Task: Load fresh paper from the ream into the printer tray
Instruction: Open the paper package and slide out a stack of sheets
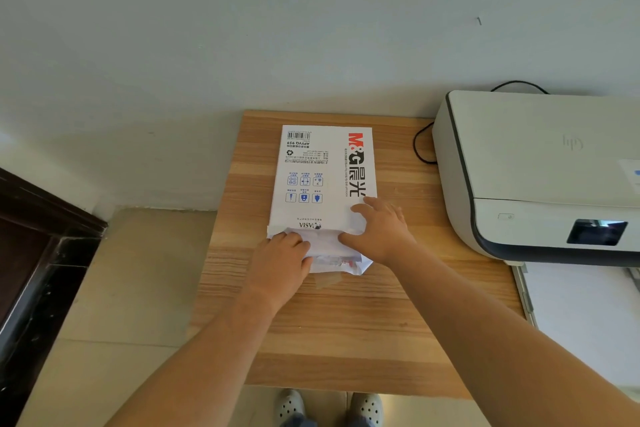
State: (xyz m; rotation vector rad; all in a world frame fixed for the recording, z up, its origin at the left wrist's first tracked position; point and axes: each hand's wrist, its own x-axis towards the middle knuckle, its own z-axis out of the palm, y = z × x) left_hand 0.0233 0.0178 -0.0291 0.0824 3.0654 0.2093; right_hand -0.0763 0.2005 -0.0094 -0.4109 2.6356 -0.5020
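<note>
So the ream (pixel 323 180) is lying flat on the table (pixel 346 322), left of the printer (pixel 540 166) and well apart from it. Its long axis runs straight away from the person toward the wall (pixel 242 28), barcode end at the far side, and the print reads upside down from here. The near end is the opened one, with the wrapper flap torn and crumpled.

Both hands are at that near end. The left hand (pixel 282 263) comes in from below-left, knuckles up, fingers curled over the near-left corner of the wrapper; looks like it's gripping the flap, though the fingertips are hidden, so can't swear to it. The right hand (pixel 379 230) comes in from the right, palm down, fingers fairly straight and spread a bit, lying flat on the ream's near-right part, thumb pointing left across the flap.

Printer's tray (pixel 585 315) sticks out toward the person with white paper in it. A black cable (pixel 420 146) loops behind the printer. White clogs (pixel 329 407) show below the table edge.
</note>
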